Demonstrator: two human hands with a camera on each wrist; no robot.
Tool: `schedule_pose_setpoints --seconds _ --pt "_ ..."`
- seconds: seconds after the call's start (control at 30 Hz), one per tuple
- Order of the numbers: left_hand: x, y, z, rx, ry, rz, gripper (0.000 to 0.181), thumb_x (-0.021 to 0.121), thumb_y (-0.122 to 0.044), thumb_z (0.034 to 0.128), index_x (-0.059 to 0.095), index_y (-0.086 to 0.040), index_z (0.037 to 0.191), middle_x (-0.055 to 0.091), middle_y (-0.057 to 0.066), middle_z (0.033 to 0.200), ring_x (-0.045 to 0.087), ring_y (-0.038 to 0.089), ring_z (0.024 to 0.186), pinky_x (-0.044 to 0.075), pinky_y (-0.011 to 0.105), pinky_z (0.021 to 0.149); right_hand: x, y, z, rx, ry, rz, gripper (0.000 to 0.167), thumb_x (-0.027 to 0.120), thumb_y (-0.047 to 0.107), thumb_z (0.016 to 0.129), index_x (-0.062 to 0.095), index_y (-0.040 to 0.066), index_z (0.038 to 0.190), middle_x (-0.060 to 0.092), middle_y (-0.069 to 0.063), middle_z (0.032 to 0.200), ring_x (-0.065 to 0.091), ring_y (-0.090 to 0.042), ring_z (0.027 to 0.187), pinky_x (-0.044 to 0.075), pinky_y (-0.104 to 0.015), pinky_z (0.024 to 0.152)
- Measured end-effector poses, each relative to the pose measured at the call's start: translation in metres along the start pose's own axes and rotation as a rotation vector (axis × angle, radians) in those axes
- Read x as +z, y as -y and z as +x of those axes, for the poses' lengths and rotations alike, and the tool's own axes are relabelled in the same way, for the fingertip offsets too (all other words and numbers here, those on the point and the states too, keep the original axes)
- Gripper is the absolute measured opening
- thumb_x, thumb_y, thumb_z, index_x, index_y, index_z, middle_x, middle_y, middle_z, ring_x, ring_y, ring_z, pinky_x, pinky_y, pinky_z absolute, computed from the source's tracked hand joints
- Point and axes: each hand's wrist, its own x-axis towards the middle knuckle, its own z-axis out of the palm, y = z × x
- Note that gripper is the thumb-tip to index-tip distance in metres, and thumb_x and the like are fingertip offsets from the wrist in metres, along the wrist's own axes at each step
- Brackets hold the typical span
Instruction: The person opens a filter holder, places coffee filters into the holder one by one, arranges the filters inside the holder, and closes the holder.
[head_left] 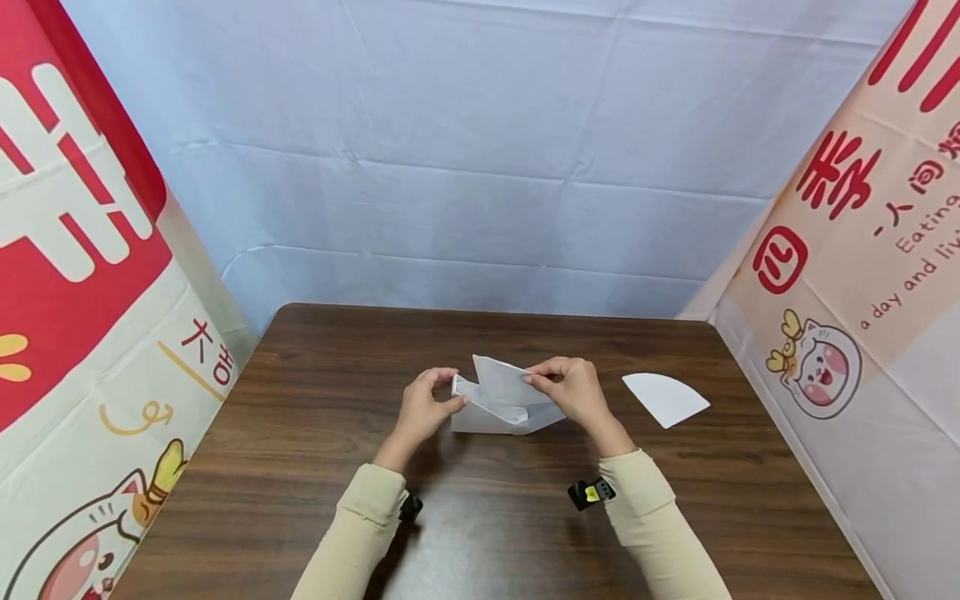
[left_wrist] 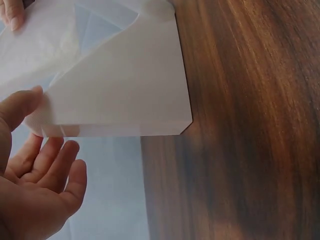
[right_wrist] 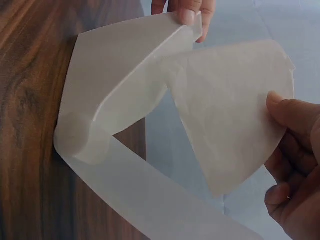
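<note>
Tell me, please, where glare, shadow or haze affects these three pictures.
Head view: pale glare on the brown wood-grain table, low centre; left wrist view: soft shadow darkens the table below the white angular container; right wrist view: the held white fan-shaped paper looks slightly hazy.

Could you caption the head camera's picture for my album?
Left hand pinches a white container, right hand pinches a paper sheet, and a second sheet lies on the wooden table.

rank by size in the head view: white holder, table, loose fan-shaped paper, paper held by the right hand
1. Table
2. White holder
3. Loose fan-shaped paper and held paper: unranked; they look alike, and the right hand partly covers the held one.
</note>
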Motion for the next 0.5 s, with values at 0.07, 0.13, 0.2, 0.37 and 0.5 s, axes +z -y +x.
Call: schedule_pose_setpoints --seconds 0.07,0.13,0.2,0.37,0.5 --pt "0.000 0.002 0.000 0.007 0.001 0.000 0.041 0.080 -0.008 0.0721 0.063 0.002 0.108 0.064 0.011 0.101 0.059 0.028 0.096 0.049 0.045 0.081 0.003 -0.001 -0.001 0.011 -0.016 -0.014 0.005 0.079 0.013 0.075 0.076 0.012 0.079 0.068 0.003 0.076 0.051 -0.010 0.059 0.041 -0.024 0.048" --pt "0.001 0.002 0.001 0.007 0.004 -0.011 0.040 0.079 -0.008 0.0729 0.063 0.003 0.108 0.064 0.011 0.100 0.059 0.029 0.096 0.049 0.045 0.081 0.006 -0.003 -0.001 0.018 -0.037 -0.030 0.005 0.079 0.014 0.074 0.076 0.012 0.078 0.067 0.004 0.075 0.050 -0.010 0.058 0.039 -0.023 0.047" --pt "0.001 0.003 0.001 0.003 0.006 -0.014 0.040 0.079 -0.009 0.0735 0.063 0.003 0.108 0.064 0.010 0.100 0.059 0.029 0.096 0.049 0.044 0.080 0.010 -0.004 -0.002 0.023 -0.049 -0.028 0.005 0.079 0.014 0.075 0.076 0.011 0.079 0.068 0.003 0.075 0.050 -0.009 0.056 0.039 -0.023 0.046" --pt "0.001 0.004 0.000 -0.025 0.011 -0.019 0.038 0.079 -0.010 0.0738 0.064 0.000 0.107 0.064 0.009 0.099 0.060 0.028 0.095 0.050 0.042 0.079 0.019 -0.008 -0.003 0.039 -0.027 0.006 0.005 0.077 0.009 0.077 0.075 0.007 0.081 0.068 -0.002 0.076 0.055 -0.010 0.057 0.043 -0.023 0.047" --pt "0.002 0.005 -0.001 -0.047 0.016 -0.017 0.036 0.079 -0.010 0.0741 0.064 -0.002 0.106 0.064 0.009 0.099 0.060 0.028 0.096 0.050 0.040 0.080 0.025 -0.011 -0.003 0.044 -0.015 -0.015 0.005 0.076 0.008 0.078 0.073 0.006 0.081 0.067 -0.002 0.074 0.056 -0.010 0.058 0.044 -0.023 0.048"
